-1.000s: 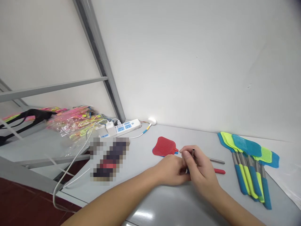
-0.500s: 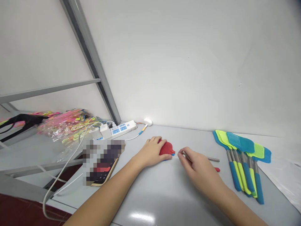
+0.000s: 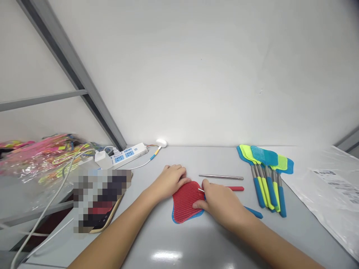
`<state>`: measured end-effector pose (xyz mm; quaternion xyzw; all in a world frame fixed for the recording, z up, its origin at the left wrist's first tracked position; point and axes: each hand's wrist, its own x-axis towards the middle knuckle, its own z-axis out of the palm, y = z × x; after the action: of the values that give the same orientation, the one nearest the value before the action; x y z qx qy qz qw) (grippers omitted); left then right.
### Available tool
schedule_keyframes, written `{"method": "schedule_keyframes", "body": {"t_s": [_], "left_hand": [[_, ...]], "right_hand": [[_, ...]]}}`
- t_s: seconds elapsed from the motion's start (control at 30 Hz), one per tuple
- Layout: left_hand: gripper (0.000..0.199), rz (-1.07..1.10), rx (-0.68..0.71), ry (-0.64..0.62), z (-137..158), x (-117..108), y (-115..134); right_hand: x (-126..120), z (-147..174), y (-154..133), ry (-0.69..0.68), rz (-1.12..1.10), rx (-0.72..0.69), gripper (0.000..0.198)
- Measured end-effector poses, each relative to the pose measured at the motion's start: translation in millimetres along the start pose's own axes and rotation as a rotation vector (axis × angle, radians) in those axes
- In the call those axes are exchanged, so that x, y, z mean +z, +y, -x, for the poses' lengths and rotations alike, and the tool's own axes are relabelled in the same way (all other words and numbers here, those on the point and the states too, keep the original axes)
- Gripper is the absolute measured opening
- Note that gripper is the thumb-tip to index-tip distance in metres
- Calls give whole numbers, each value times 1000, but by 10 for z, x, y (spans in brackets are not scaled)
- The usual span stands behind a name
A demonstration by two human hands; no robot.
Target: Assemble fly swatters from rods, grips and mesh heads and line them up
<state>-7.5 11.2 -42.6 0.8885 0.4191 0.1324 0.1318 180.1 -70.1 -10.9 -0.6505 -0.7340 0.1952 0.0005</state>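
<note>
A red mesh fly-swatter head point(image 3: 186, 201) lies flat on the grey table, on top of a blue swatter head point(image 3: 174, 219) that shows only along its edge. My left hand point(image 3: 171, 180) rests at the red head's upper left edge, fingers apart, its thumb touching the mesh. At the narrow end of the red head, my right hand point(image 3: 220, 201) is closed on a thin metal rod point(image 3: 201, 190), whose tip points left over the mesh. The right thumb presses on the mesh. Behind that hand lie a second metal rod point(image 3: 221, 176), a red handle point(image 3: 237, 188) and a blue handle point(image 3: 254, 212).
Several blue and yellow-green swatters point(image 3: 265, 157) lie stacked at the right, by a white plastic sheet point(image 3: 331, 186). A phone point(image 3: 105, 220) and a white power strip point(image 3: 130, 154) are on the left. Bagged colourful items point(image 3: 53, 157) fill the shelf beyond.
The view has shifted to the right. The red head now lies uncovered, nearer to me, with the blue one showing beneath. My right hand has come onto its narrow end, and my left hand has drawn back to its edge.
</note>
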Motion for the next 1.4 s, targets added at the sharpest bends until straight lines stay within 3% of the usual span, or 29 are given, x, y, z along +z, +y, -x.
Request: {"method": "schedule_keyframes", "body": {"t_s": [0.2,0.37,0.47,0.63,0.73,0.83,0.97,1.07,1.17,1.3,1.4], "left_hand": [[42,129,-58,41,-4,-27,82],[59,537,-205,132,-12,-18,26],[64,772,-189,140,-29,-48,2],[46,1052,-88,19,-49,-95,28],[40,1111,-221,131,-76,-75,2],[39,1103,-359,358,-122,-51,-100],[42,1026,-435,461,-162,-18,-268],[43,951,-443,460,-169,32,-325],[44,863,-398,398,-166,79,-312],[51,669,-349,336,-134,108,-262],[52,527,-314,347,-93,118,-219]], "right_hand": [[-15,0,16,3,-63,-17,40],[-25,7,43,102,-191,-89,34],[-32,6,40,153,-246,-97,26],[-22,-8,38,264,-244,-106,30],[-13,-9,39,261,-213,-89,35],[1,-6,33,208,-108,-74,43],[21,1,4,99,61,-66,48],[12,20,-27,57,121,-95,34],[-5,51,-46,32,115,-218,21],[9,77,-53,-30,99,-416,25],[46,71,-68,-34,135,-402,30]]}}
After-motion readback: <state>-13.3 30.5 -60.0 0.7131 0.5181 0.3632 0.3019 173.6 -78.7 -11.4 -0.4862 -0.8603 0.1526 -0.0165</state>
